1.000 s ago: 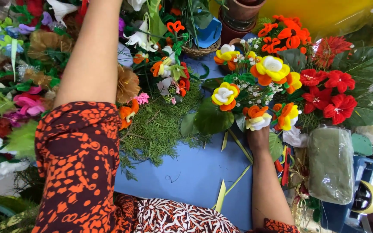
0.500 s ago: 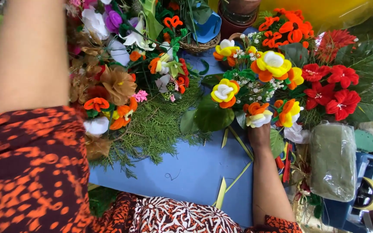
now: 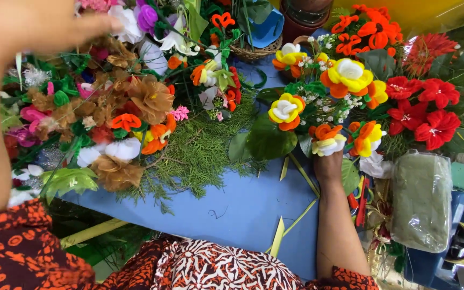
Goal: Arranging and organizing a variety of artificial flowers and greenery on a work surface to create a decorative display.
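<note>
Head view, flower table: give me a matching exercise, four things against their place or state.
Things:
1. right hand
2. left hand
3. wrapped green block
4. red flowers

Places or states:
A. lies at the table's right edge, in clear film
B. raised over the flower pile at the upper left, blurred
C. grips the stems of the yellow and orange bouquet
D. to the right of the bouquet, among broad leaves

Pairs: 1-C, 2-B, 3-A, 4-D
</note>
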